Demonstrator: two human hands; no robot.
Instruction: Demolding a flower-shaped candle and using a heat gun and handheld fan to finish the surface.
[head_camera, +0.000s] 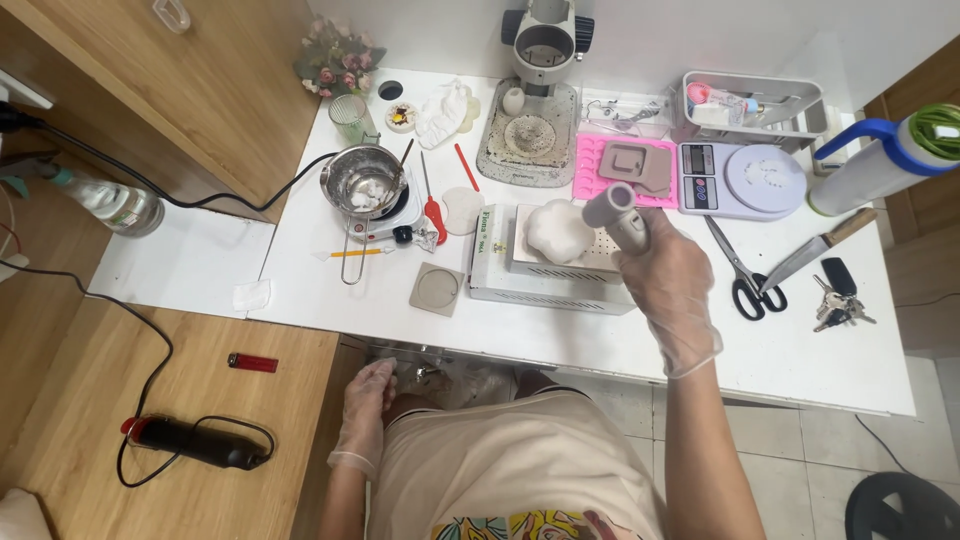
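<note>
The grey cylinder (618, 213) sat gripped in the gloved right hand (665, 285), fingers clamped round its lower half, above the white box (550, 275) bearing a white flower-shaped casting (558, 230). It looked light, stiff and smooth, best held mid-body. The gloved left hand (365, 400) hung empty and loosely spread by the table edge (480, 345). The cylinder's lower end was hidden inside the fist.

- A small steel pot (362, 180) sits on a white electric hotplate (385, 220).
- Black-handled scissors (741, 272) lie beside a white digital kitchen scale (742, 180).
- A pink silicone mould tray (597, 168) lies left of the scale.
- A bunch of keys (836, 300) lies near a wooden-handled knife (816, 252).
- A red lighter (252, 362) lies on the wooden floor (80, 400).
- A black heat gun (195, 442) lies nearby.
</note>
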